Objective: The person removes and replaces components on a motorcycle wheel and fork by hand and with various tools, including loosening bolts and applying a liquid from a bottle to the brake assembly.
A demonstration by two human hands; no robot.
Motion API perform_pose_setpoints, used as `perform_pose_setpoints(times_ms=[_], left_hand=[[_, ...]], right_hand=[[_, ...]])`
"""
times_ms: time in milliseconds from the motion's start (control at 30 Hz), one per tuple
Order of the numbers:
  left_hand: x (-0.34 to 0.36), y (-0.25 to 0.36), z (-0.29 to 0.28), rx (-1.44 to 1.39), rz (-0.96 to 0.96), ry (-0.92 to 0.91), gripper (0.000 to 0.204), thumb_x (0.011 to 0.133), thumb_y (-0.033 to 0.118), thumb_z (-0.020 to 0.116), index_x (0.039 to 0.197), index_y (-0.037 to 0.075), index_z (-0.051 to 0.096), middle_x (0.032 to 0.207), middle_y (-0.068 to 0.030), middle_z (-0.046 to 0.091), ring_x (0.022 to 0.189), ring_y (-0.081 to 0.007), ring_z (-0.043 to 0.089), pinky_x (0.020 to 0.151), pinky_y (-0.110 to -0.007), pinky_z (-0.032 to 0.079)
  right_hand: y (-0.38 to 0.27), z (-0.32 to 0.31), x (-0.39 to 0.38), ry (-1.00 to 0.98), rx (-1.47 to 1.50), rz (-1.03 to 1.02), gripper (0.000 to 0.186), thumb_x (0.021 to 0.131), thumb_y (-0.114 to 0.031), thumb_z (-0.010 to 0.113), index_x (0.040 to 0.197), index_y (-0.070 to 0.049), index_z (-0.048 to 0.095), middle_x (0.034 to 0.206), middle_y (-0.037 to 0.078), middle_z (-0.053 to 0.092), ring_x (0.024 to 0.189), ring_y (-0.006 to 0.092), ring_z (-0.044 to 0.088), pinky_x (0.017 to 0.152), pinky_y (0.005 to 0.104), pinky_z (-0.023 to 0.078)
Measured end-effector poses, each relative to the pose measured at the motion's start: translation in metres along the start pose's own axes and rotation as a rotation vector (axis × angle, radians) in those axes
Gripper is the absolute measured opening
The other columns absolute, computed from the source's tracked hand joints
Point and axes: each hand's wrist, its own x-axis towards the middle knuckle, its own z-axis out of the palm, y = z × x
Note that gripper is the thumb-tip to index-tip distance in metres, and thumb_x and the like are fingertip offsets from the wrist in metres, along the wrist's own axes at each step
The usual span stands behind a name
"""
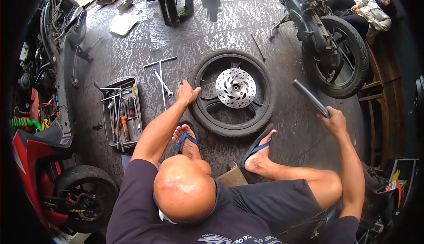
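Note:
A black motorcycle wheel (266, 76) lies flat on the floor in front of my feet, its silver drilled brake disc (225, 95) facing up. My left hand (188, 93) grips the wheel's left side, over the tyre; some of its fingertips are hidden. Off to the right, my right hand (333, 121) is closed round one end of a grey metal pipe (310, 97). The pipe points up and left, apart from the wheel. A T-handle wrench (160, 74) and a combination spanner (163, 83) lie left of the wheel.
A tool tray (140, 131) with screwdrivers and wrenches stands left. Motorcycles flank me, one red (33, 173); another's rear wheel (349, 63) is at the far right. A thin rod (258, 47) lies beyond the wheel. Another person (371, 14) sits at the upper right.

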Motion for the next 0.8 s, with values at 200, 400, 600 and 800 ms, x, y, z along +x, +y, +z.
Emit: perform_pose_setpoints(times_ms=[200, 400, 600, 800], left_hand=[[0.051, -0.004, -0.013, 0.066, 0.129, -0.042, 0.064, 0.083, 0.033, 0.074, 0.130, -0.005, 0.052, 0.126, -0.0308, 0.061, 0.121, -0.0446, 0.058, 0.104, -0.049, 0.046], [0.031, 0.024, -0.009, 0.267, 0.435, 0.347, 0.054, 0.083, 0.022, 0.072, 0.132, 0.003, 0.056, 0.118, -0.0269, 0.061, 0.110, -0.0400, 0.061, 0.097, -0.049, 0.049], [0.001, 0.102, -0.003, -0.001, 0.814, -0.150, 0.036, 0.085, 0.024, 0.076, 0.110, 0.002, 0.065, 0.097, -0.0165, 0.064, 0.092, -0.0361, 0.064, 0.081, -0.045, 0.053], [0.007, 0.120, 0.041, -0.158, 0.781, 0.004, 0.023, 0.084, 0.015, 0.076, 0.100, 0.002, 0.067, 0.085, -0.0132, 0.064, 0.081, -0.0344, 0.065, 0.076, -0.041, 0.053]], right_hand=[[-0.023, 0.031, 0.072, -0.060, 0.012, -0.162, 0.043, 0.081, -0.046, 0.080, 0.088, -0.006, 0.065, 0.075, 0.019, 0.068, 0.079, 0.0425, 0.067, 0.070, 0.0508, 0.050], [-0.028, 0.093, 0.170, -0.085, -0.033, -0.359, 0.054, 0.081, -0.058, 0.074, 0.077, -0.006, 0.062, 0.068, 0.018, 0.065, 0.071, 0.0408, 0.066, 0.064, 0.0502, 0.049], [-0.042, 0.125, 0.249, -0.099, 0.013, -0.563, 0.054, 0.080, -0.059, 0.075, 0.074, -0.007, 0.059, 0.065, 0.015, 0.063, 0.068, 0.0399, 0.065, 0.061, 0.0506, 0.048], [-0.069, 0.133, 0.292, -0.123, 0.015, -0.751, 0.055, 0.079, -0.058, 0.075, 0.072, -0.006, 0.056, 0.065, 0.014, 0.062, 0.066, 0.0383, 0.064, 0.059, 0.0484, 0.048]])
